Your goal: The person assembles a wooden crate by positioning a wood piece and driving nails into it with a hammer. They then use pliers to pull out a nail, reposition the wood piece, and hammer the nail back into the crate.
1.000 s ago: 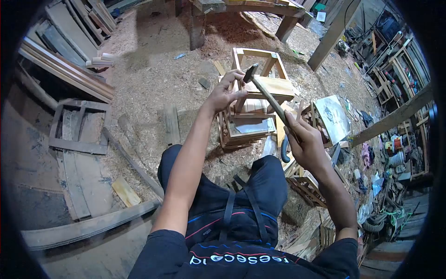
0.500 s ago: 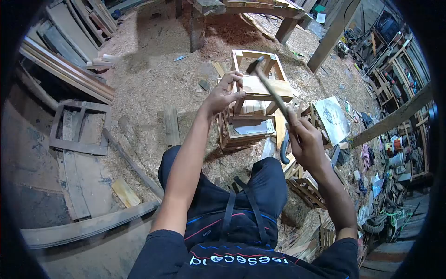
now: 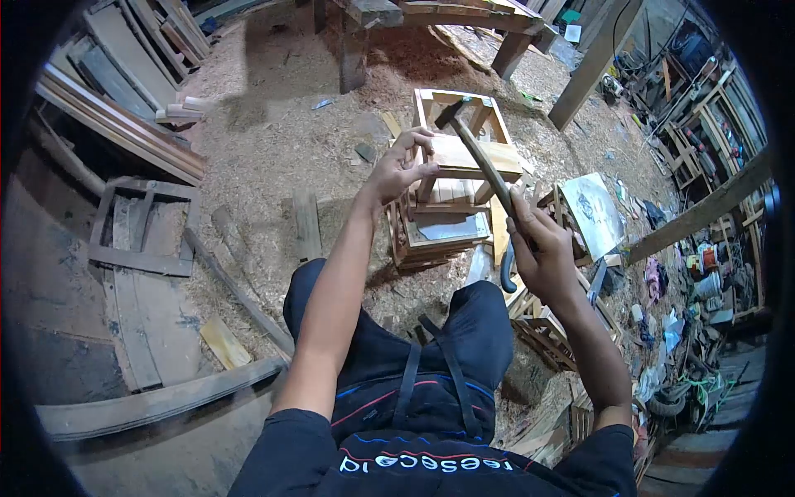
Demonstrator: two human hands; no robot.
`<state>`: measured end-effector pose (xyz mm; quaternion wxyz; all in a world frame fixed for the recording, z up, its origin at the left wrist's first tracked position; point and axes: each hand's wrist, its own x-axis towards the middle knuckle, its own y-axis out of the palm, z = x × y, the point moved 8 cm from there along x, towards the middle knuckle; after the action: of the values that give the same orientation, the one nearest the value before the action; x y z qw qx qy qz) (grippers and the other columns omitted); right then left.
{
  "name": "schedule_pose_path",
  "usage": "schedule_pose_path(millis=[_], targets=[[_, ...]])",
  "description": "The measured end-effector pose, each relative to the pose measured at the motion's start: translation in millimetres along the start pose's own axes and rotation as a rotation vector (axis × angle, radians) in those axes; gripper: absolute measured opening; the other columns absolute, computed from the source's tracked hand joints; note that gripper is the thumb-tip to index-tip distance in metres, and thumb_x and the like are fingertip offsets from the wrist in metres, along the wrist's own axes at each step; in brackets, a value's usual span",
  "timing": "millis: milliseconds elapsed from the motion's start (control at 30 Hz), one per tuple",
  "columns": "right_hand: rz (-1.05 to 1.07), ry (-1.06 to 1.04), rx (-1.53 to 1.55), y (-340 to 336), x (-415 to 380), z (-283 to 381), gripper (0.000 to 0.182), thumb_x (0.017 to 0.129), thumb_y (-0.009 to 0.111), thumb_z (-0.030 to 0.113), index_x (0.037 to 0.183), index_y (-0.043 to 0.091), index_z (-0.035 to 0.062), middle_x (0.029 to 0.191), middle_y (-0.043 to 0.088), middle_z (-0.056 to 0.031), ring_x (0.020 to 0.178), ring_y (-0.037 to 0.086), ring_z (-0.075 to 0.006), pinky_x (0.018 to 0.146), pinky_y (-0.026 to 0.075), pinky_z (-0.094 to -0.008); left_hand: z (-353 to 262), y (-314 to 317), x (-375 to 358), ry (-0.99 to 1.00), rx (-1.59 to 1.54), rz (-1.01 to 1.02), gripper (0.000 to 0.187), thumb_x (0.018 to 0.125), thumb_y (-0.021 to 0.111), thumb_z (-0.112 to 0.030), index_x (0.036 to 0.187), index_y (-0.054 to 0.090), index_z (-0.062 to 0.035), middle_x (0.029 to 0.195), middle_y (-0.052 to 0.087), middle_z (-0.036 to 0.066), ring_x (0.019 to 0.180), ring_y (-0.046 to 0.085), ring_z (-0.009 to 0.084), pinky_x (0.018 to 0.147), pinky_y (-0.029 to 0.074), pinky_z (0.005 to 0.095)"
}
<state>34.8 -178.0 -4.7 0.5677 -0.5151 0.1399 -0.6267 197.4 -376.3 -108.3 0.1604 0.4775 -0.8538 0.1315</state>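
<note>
My right hand (image 3: 542, 253) is wrapped round the wooden handle of a hammer (image 3: 487, 166). The hammer's dark head is raised over a small wooden frame (image 3: 422, 106) made of pale slats and posts. A flat wooden board (image 3: 472, 154) lies across the near side of that frame. At the board's left end is my left hand (image 3: 396, 172), its thumb and fingers gripping the end from both sides. Whether the fingertips also pinch something small is hidden. Below, a stack of wooden crate-like pieces (image 3: 439, 248) carries the frame.
A dark curved handle (image 3: 507, 269) stands near my right knee. Slatted crates (image 3: 551, 331) and a pale panel (image 3: 592, 214) are to the right. Planks (image 3: 124, 124) lean at the left, and a rough bench (image 3: 352, 62) stands ahead. Shavings and scraps cover the floor.
The hammer head has shifted slightly left and up, its handle more upright. My left hand stays in place on the board.
</note>
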Motion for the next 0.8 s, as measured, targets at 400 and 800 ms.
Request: schedule_pose_path(millis=[400,800], targets=[[0.055,0.008,0.002,-3.6,3.1,-3.1,0.049,0.092,0.062,-0.004,0.141,0.055,0.0013,0.079,0.058,-0.0120,0.066,0.056,-0.0164,0.060,0.047,-0.0313,-1.7,-2.4,5.7,0.059,-0.055,-0.059,0.073,0.078,0.083,-0.010,0.138,0.042,-0.0069,0.134,0.051,0.013,0.131,0.046,0.0239,0.116,0.034,0.0355],[-0.104,-0.081,0.055,3.4,-9.6,-4.4,0.048,0.093,0.059,-0.004,0.141,0.054,-0.0015,0.085,0.064,-0.0165,0.067,0.058,-0.0155,0.059,0.046,-0.0295,5.0,0.2,2.7,-0.040,-0.127,-0.014,0.073,0.079,0.083,-0.022,0.138,0.043,-0.0062,0.140,0.047,0.014,0.140,0.038,0.0294,0.123,0.022,0.0419]])
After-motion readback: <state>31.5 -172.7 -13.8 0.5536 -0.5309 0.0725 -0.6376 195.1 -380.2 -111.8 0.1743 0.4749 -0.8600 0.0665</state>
